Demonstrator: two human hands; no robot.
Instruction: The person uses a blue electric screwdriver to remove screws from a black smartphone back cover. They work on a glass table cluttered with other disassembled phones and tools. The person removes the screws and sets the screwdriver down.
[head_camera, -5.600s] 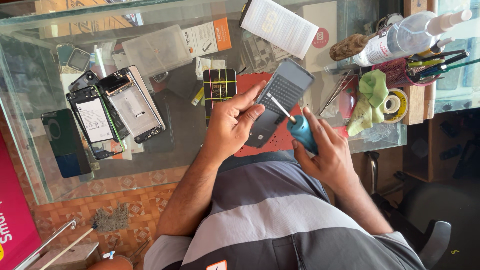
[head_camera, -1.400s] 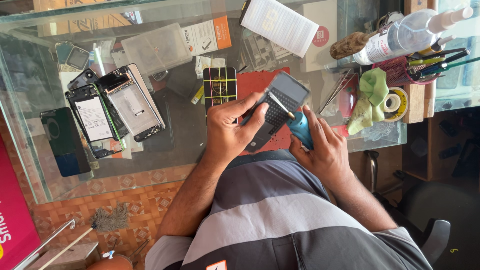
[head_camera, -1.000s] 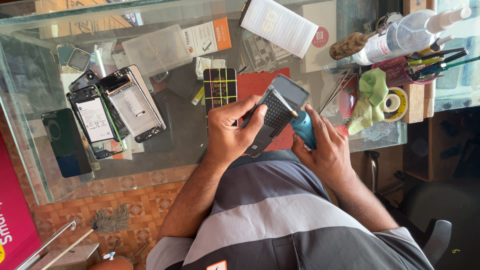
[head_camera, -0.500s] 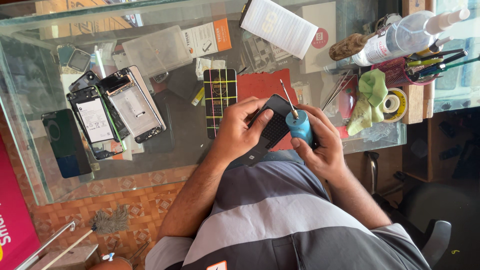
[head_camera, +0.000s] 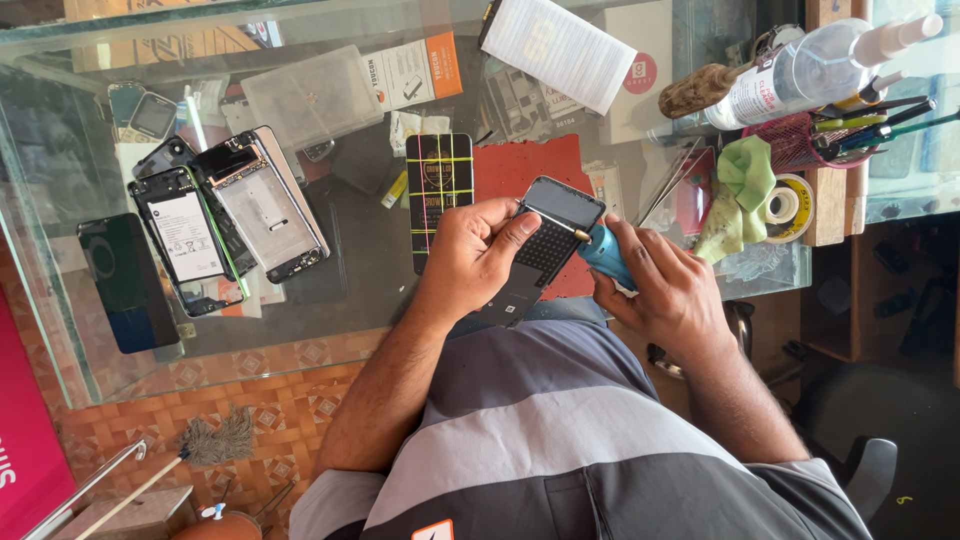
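Above the near edge of the glass bench (head_camera: 300, 330), the left hand (head_camera: 470, 250) grips an opened phone (head_camera: 545, 245) while the right hand (head_camera: 665, 290), closed around a blue screwdriver (head_camera: 603, 252), sets its tip at the phone's right edge, so disassembly looks underway, not finished.

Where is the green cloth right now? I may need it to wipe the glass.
In the head view the green cloth lies at the right end of the glass table, beside the tape roll and below the pink pen basket.

left hand (head_camera: 470, 255) covers the phone's (head_camera: 540, 250) lower left side, screwdriver (head_camera: 605, 255) mostly buried in the right hand (head_camera: 670, 290), spray bottle (head_camera: 820, 60) cut off at upper right
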